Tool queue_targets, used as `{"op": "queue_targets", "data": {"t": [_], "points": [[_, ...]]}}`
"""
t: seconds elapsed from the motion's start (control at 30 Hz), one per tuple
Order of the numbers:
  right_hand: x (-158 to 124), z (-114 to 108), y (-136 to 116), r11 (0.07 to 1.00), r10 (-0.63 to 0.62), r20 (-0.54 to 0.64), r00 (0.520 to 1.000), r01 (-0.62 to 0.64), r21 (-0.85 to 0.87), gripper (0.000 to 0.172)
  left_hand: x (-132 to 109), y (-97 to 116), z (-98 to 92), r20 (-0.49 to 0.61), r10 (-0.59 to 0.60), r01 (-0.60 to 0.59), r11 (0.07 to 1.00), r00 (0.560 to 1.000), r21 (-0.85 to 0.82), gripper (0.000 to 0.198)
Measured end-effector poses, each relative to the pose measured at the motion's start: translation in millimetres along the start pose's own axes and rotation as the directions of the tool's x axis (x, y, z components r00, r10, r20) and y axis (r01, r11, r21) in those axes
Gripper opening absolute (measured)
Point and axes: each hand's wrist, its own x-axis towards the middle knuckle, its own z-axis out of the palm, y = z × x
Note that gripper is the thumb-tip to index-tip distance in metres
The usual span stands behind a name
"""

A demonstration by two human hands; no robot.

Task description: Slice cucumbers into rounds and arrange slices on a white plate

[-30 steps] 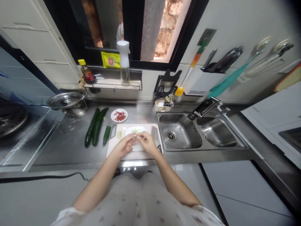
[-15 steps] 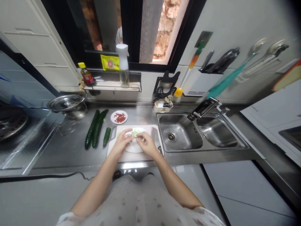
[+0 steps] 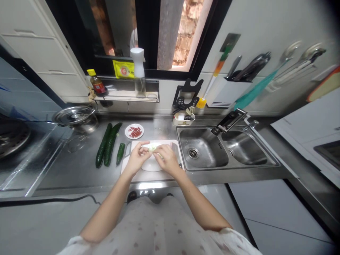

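Both my hands meet over a white plate (image 3: 151, 167) on a white cutting board (image 3: 139, 177). Pale green pieces (image 3: 152, 146) show between my fingers, above the plate's far part. My left hand (image 3: 138, 156) pinches with thumb and fingertips; what it grips is too small to name. Fingers of my right hand (image 3: 168, 160) are closed at the same spot, and their hold is likewise unclear. A knife, mostly hidden behind my right hand, lies along the board's right side. Left of the board are a short cucumber piece (image 3: 120, 153) and two long cucumbers (image 3: 103, 147).
Behind the board stands a small white dish (image 3: 126, 134) of chopped red bits. A lidded steel pot (image 3: 89, 124) is at the back left. The double sink (image 3: 204, 165) lies right of the board. Above the counter hangs a shelf (image 3: 122, 97) with bottles.
My right hand has turned slightly, with its fingers closing further over the pale green pieces. My left hand stays nearly in place, and the view has shifted a little.
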Motion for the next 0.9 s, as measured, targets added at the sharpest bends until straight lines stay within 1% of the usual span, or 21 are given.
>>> {"op": "queue_targets", "data": {"t": [0.13,0.23,0.4,0.6,0.73,0.9], "points": [[2,1,2,1.0,-0.009,0.026,1.0,0.009,-0.002,0.021,2,-2,-1.2,0.023,0.03,-0.031,0.999,0.999,0.024,0.05],[5,2,4,1.0,0.017,0.049,0.999,-0.018,0.018,0.02,5,-2,-1.6,0.019,0.041,-0.042,0.998,0.999,0.054,0.048],[11,4,10,0.993,0.076,0.061,0.995,-0.081,0.083,0.015,9,-7,-1.2,0.005,0.06,-0.06,0.996,0.998,0.072,0.046],[12,9,20,0.969,0.147,0.091,0.985,-0.162,0.189,0.014,14,-18,-0.1,0.026,0.054,-0.056,0.995,0.998,0.087,0.045],[11,11,25,0.941,0.212,0.12,0.97,-0.236,0.242,0.013,18,-25,3.0,0.037,0.041,-0.044,0.996,0.998,0.079,0.044],[9,17,38,0.895,0.269,0.19,0.944,-0.318,0.314,0.012,22,-39,4.8,0.066,0.01,-0.014,0.998,0.998,0.062,0.044]]}}
